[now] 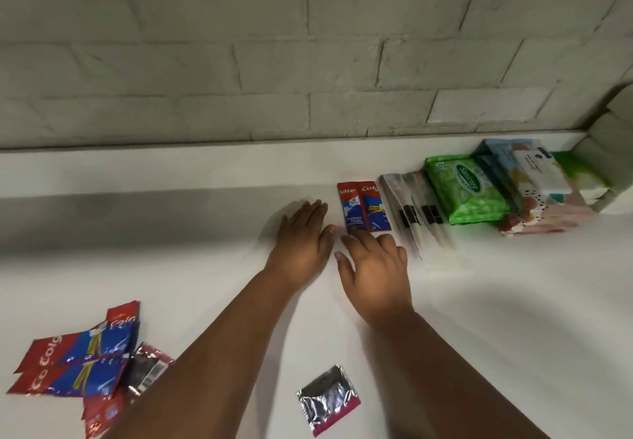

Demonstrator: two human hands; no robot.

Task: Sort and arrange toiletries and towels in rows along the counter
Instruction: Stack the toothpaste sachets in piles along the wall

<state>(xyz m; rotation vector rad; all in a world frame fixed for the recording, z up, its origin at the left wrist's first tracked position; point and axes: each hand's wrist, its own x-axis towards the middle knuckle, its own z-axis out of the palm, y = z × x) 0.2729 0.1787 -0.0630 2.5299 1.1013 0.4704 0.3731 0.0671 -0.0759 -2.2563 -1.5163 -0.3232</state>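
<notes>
Red-and-blue toothpaste sachets (363,207) lie in the row on the white desk (479,301); I keep both grips, left hand (301,238) and right hand (375,269), flat and empty. A careless touch could push them crooked.

Left forearm covering part of the silver sachet (147,370) beside the toothpaste sachet pile (78,366), pile cut by the bottom edge, clear packets (416,214) blurred, stacked boxes (534,185) print unreadable.
</notes>
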